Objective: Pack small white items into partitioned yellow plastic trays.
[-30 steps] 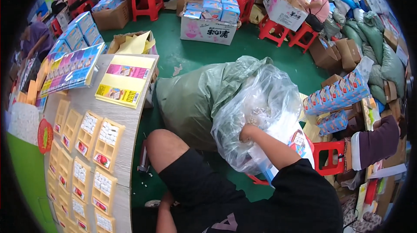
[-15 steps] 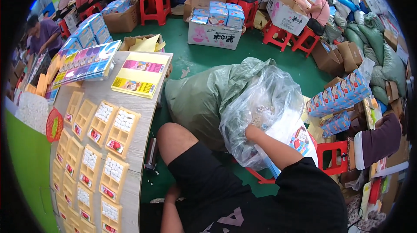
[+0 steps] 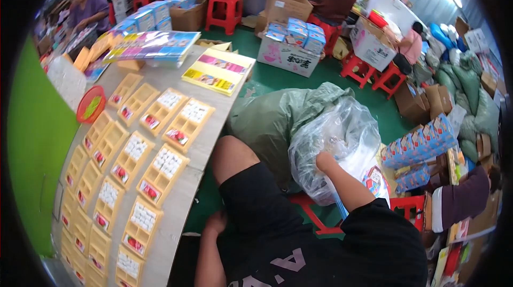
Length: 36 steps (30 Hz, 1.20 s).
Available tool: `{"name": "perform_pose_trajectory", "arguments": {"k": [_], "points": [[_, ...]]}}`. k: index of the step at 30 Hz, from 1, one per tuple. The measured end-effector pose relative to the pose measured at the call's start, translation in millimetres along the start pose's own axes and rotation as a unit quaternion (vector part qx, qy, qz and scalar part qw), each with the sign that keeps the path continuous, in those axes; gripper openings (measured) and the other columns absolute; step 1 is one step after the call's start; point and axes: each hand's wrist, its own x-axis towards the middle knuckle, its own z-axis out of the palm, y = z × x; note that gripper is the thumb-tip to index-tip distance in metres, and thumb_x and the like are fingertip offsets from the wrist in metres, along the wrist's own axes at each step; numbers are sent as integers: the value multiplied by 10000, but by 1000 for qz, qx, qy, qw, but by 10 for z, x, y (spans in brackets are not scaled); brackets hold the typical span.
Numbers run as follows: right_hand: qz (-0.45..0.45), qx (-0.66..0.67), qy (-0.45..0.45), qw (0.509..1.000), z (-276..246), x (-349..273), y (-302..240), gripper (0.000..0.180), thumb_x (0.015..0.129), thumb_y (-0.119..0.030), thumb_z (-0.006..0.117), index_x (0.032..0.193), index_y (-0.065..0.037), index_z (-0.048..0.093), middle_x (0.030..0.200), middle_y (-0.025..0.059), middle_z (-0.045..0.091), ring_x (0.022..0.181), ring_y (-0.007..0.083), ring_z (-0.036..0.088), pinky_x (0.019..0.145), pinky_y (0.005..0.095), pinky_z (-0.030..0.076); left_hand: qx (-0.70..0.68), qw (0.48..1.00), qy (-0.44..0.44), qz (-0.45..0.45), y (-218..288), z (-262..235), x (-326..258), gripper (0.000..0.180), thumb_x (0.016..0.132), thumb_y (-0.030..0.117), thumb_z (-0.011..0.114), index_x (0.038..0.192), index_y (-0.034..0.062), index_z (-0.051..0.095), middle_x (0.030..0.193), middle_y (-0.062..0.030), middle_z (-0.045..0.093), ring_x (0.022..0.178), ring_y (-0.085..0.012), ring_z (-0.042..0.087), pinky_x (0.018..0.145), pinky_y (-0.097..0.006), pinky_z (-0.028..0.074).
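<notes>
My right hand (image 3: 325, 162) reaches into a clear plastic bag (image 3: 355, 126) on my right, and its fingers are hidden in the bag. Pale small pieces show dimly through the plastic. The bag sits in the mouth of a large green woven sack (image 3: 264, 113) that stands against the table. Low beside my thigh hangs my left hand (image 3: 215, 224), fingers out of sight. Rows of cream divided trays (image 3: 172, 133) cover the table on my left. Several trays have white pieces in one compartment and a red fruit picture at the near end; others lack the white pieces.
Printed sheets (image 3: 219, 70) and a red basket (image 3: 91, 106) lie on the table (image 3: 206, 142). Beyond the sack stands a carton (image 3: 288, 56) of blue boxes. Blue boxes (image 3: 422, 140) are stacked at right, near a red stool (image 3: 409, 205) and a person in purple. Other people sit farther back.
My view has swung left, so table and trays appear farther right. My right hand stays in the plastic bag, and the left stays low by my thigh.
</notes>
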Motion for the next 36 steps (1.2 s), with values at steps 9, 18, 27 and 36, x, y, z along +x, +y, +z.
{"name": "perform_pose_trajectory", "arguments": {"k": [9, 18, 27, 36], "points": [[-140, -77, -11, 987, -232, 58, 37, 232, 823, -123, 607, 984, 11, 707, 1010, 277, 705, 964, 461, 672, 870, 542, 529, -115, 992, 27, 46, 202, -209, -710, 415, 1009, 325, 561, 1267, 5, 622, 1280, -271, 649, 1169, -436, 629, 993, -500, 509], [-181, -183, -27, 966, -698, 296, 372, 296, 917, -224, 592, 922, 49, 706, 985, 297, 708, 950, 474, 688, 845, 556, 550, -51, 976, 146, 153, 826, -746, -2046, 399, 1024, 350, 573, 1259, 28, 602, 1105, -181, 688, 1077, -379, 657, 956, -499, 510], [-179, 86, 93, 976, -2750, -307, -1125, 394, 1026, -335, 563, 939, 40, 648, 834, 206, 648, 766, 367, 624, 724, 491, 488, -103, 943, 198, 249, 1011, -1287, -2748, 305, 1028, 272, 587, 1217, 37, 632, 966, -131, 694, 912, -321, 692, 787, -419, 562], [-463, 523, -165, 696, -4020, -1690, -4771, 328, 868, 46, 676, 1185, 9, 602, 937, 65, 597, 821, 159, 585, 689, 275, 500, -66, 833, 443, 326, 887, -1519, -3165, 169, 863, 121, 728, 1023, 69, 720, 798, -54, 662, 713, -207, 655, 583, -329, 522]]}}
